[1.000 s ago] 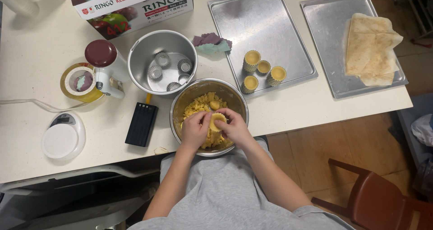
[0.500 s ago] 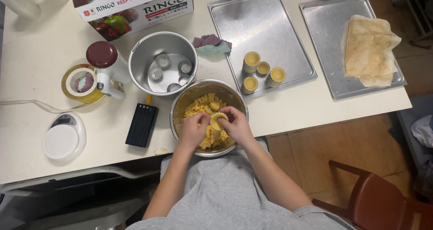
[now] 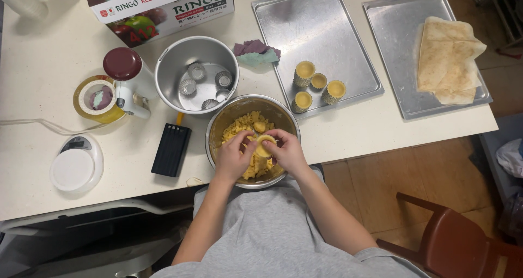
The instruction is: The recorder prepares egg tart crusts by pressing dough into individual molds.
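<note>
Both hands meet over the metal bowl of yellow dough (image 3: pixel 239 126) at the tabletop's (image 3: pixel 32 82) edge. The right hand (image 3: pixel 287 153) grips a dough-lined tart cup (image 3: pixel 265 145); the left hand (image 3: pixel 231 159) pinches its rim.

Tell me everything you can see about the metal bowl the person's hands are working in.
The metal bowl is round and shiny, steel by the look of it, and stands upright at the near edge of the pale table. It holds crumbly yellow dough, heaped and loose. Both hands are inside it: the left hand and right hand together hold a small dough-lined cup above the dough. A larger steel pot stands just behind it, and a baking tray lies to its right.
</note>
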